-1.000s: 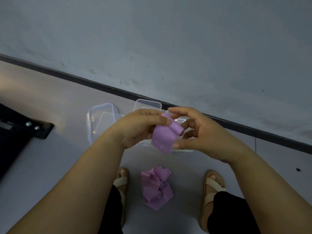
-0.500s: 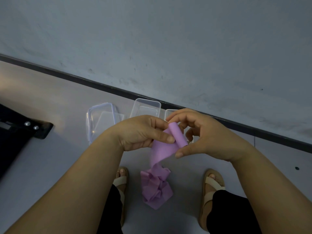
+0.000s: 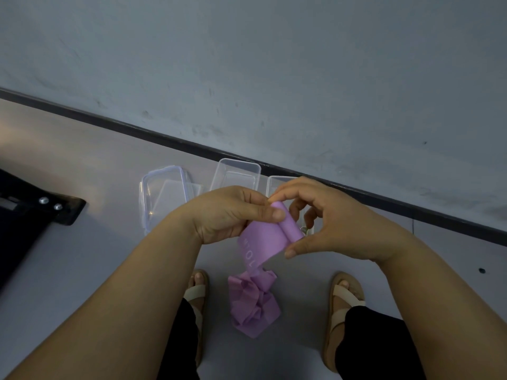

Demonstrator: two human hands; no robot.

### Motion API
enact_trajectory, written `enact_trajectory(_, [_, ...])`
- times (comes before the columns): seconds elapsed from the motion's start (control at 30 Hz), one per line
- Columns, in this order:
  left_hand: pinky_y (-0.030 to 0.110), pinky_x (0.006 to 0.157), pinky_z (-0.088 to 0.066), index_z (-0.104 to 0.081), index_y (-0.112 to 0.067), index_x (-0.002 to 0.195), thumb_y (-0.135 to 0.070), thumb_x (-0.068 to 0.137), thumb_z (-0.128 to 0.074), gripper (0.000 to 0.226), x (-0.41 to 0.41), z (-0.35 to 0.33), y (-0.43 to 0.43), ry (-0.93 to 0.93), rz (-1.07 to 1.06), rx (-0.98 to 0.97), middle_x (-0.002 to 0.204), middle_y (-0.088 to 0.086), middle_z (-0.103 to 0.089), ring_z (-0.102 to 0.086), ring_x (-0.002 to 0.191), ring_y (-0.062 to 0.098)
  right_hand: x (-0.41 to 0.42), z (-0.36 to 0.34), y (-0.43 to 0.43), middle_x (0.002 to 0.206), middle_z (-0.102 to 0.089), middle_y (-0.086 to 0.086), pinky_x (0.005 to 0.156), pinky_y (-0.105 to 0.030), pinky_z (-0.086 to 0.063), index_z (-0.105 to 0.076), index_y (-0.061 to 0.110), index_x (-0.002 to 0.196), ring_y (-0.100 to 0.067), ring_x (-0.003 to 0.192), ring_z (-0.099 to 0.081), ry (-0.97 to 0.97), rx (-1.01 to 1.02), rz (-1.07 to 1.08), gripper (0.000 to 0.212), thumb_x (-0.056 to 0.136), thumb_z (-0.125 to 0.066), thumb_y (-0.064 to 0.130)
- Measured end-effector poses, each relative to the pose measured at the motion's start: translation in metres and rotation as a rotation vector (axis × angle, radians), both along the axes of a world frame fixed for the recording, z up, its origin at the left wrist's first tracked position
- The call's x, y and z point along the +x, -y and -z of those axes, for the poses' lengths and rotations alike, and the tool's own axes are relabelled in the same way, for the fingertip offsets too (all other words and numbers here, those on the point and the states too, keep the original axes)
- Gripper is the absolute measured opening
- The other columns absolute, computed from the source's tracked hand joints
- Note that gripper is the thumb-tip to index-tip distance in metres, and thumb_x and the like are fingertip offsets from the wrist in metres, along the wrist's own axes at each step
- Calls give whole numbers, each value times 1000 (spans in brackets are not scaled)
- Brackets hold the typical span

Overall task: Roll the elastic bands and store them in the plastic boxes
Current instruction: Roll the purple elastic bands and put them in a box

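Now we pinch the purple elastic band [image 3: 263, 239] with left hand [image 3: 227, 215] and right hand [image 3: 329, 223], its tail hanging crumpled below, clear plastic boxes [image 3: 236, 174] just beyond.

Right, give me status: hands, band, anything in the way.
Left hand pinching the purple band, right hand pinching its rolled end. Roll barely begun; loose tail heaped on floor below. Open plastic boxes beyond the hands, nothing seen blocking.
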State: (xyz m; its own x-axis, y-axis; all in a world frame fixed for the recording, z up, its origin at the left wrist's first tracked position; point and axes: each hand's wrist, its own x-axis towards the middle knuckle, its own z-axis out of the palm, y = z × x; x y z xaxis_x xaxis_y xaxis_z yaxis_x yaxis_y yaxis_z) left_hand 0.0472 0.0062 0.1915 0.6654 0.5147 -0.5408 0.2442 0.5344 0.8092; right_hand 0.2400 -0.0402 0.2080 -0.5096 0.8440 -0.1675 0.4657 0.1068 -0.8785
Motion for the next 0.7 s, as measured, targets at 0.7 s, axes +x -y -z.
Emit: enact_trajectory(0.7, [41, 87, -52, -71, -12, 96, -30, 62, -72, 38, 3, 3, -3, -31, -293, 149, 101, 13, -71, -66, 93, 27, -2, 7, -5, 103, -60, 18, 75, -19, -53, -50, 45, 110, 0, 87, -61, -97, -170, 324, 50, 62, -59, 56])
